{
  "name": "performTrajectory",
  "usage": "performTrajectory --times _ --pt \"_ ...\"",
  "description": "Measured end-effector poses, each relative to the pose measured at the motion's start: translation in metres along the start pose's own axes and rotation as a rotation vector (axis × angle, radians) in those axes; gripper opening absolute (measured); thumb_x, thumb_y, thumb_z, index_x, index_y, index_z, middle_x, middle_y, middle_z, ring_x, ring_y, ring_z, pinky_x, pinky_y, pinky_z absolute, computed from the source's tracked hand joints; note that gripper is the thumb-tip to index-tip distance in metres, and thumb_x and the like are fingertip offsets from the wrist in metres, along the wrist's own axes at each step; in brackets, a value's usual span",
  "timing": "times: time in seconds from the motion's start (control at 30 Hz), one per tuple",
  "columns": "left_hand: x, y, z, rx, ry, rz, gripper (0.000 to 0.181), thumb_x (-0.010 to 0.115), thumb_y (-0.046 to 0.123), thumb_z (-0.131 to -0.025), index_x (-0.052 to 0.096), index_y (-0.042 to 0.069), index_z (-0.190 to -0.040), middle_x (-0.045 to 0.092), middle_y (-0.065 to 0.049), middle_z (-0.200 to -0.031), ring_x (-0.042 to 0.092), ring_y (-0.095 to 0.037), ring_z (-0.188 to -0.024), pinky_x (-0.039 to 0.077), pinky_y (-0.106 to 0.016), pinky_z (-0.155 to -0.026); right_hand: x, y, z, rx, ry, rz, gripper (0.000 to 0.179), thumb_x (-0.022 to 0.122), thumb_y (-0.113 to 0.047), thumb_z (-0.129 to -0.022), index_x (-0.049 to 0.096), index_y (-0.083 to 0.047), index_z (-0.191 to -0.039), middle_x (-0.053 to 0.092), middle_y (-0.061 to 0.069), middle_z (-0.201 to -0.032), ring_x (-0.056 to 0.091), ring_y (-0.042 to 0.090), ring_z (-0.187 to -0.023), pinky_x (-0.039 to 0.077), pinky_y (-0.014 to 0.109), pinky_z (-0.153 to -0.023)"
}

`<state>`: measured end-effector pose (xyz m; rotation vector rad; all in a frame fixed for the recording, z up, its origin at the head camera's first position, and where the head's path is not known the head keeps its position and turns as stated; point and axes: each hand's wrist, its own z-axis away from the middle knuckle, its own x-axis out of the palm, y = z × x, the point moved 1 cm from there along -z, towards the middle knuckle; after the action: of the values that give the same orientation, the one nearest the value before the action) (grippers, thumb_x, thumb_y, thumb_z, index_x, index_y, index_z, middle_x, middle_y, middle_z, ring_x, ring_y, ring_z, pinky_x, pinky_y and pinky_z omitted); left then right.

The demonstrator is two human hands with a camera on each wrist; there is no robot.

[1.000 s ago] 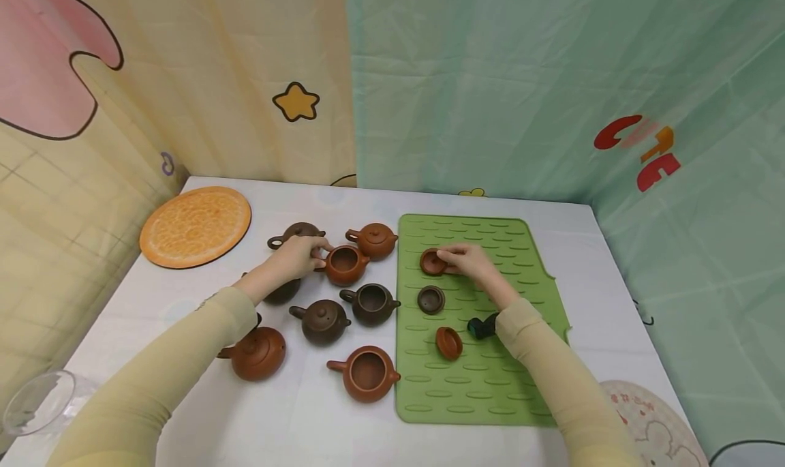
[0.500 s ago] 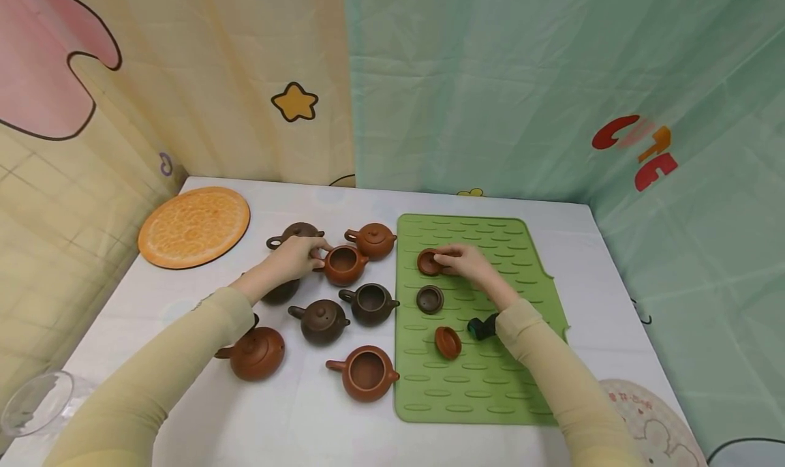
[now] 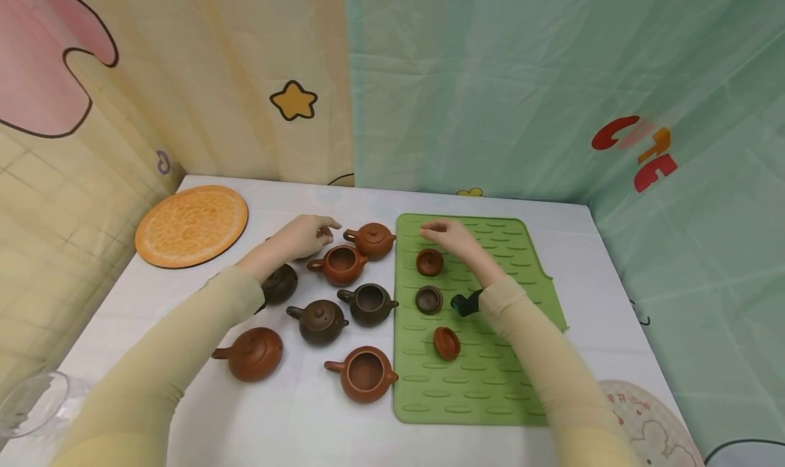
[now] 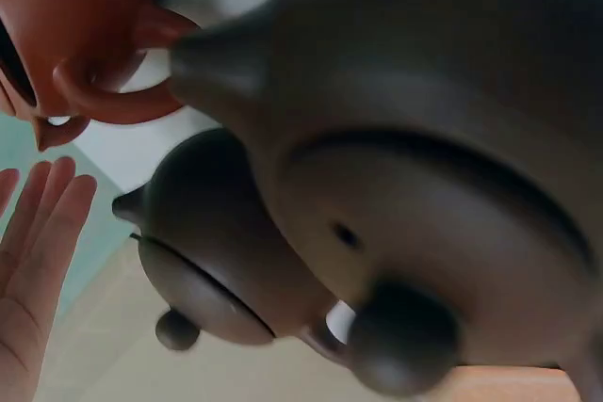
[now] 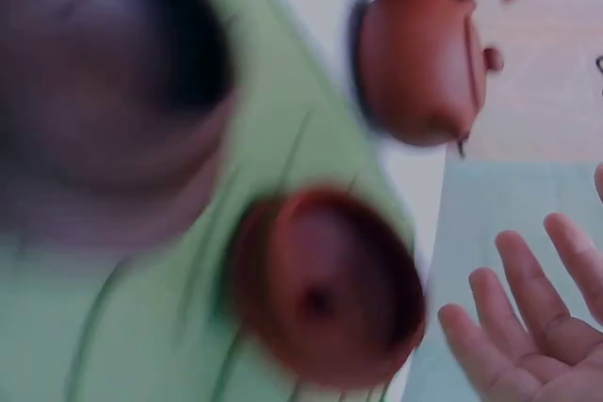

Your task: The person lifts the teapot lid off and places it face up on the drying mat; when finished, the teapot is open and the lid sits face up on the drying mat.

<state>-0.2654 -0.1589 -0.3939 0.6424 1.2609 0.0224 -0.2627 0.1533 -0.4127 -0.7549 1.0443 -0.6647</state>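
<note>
My left hand hovers over a dark teapot at the back left and mostly hides it. Its fingers are loose and hold nothing. Just in front stands a lidless reddish-brown teapot, and a lidded reddish one is beside that. Above the green mat, my right hand has nothing in its fingers. Nearest to it, a reddish teapot lid lies upturned on the mat. A dark lid and another reddish lid, tilted, lie in front. In the right wrist view, the right fingers are extended.
Several more teapots stand left of the mat, among them a dark lidless one and a reddish lidless one. An orange round mat is at the back left, a clear container at the front left, and a patterned round mat at the front right.
The right hand has let go of the reddish lid, leaving it on the mat, and moved back and up. The left hand has released the lidless reddish teapot's handle and risen backward.
</note>
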Motion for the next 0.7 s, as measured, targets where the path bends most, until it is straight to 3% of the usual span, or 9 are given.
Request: performTrajectory --times 0.13,0.3,0.43,0.7 --pt "0.005 0.008 -0.018 -0.001 -0.01 0.024 0.035 0.061 0.007 -0.096 0.061 0.001 -0.13 0.067 -0.021 -0.119 0.063 -0.036 -0.112 0.049 -0.049 -0.096 0.018 -0.028 -0.016 -0.07 0.02 0.015 0.042 0.058 -0.029 -0.1 0.058 -0.007 -0.136 0.055 0.015 -0.141 0.051 0.032 -0.131 0.042 0.046 -0.108" --pt "0.015 0.013 -0.032 0.0 -0.017 0.043 0.034 0.063 0.006 -0.094 0.063 0.0 -0.128 0.067 -0.021 -0.122 0.062 -0.036 -0.116 0.049 -0.047 -0.098 0.048 -0.05 -0.034 -0.093 0.019 0.048 0.036 0.062 -0.021 -0.097 0.064 -0.006 -0.129 0.064 0.014 -0.131 0.06 0.029 -0.117 0.049 0.04 -0.099" --pt "0.021 0.013 -0.039 0.001 -0.029 0.046 0.033 0.065 0.005 -0.093 0.064 0.0 -0.126 0.069 -0.02 -0.116 0.064 -0.033 -0.111 0.05 -0.045 -0.097 0.061 -0.059 -0.042 -0.106 0.026 0.12 0.033 0.066 -0.019 -0.095 0.067 -0.006 -0.125 0.067 0.012 -0.126 0.062 0.028 -0.115 0.051 0.038 -0.096" --pt "0.024 0.016 -0.048 -0.07 -0.01 0.062 0.031 0.062 0.005 -0.095 0.066 0.005 -0.126 0.07 -0.018 -0.11 0.064 -0.03 -0.099 0.052 -0.04 -0.087 0.072 -0.068 -0.043 -0.155 0.094 0.371 0.022 0.072 -0.021 -0.091 0.076 -0.011 -0.11 0.074 0.006 -0.113 0.065 0.024 -0.11 0.053 0.035 -0.091"
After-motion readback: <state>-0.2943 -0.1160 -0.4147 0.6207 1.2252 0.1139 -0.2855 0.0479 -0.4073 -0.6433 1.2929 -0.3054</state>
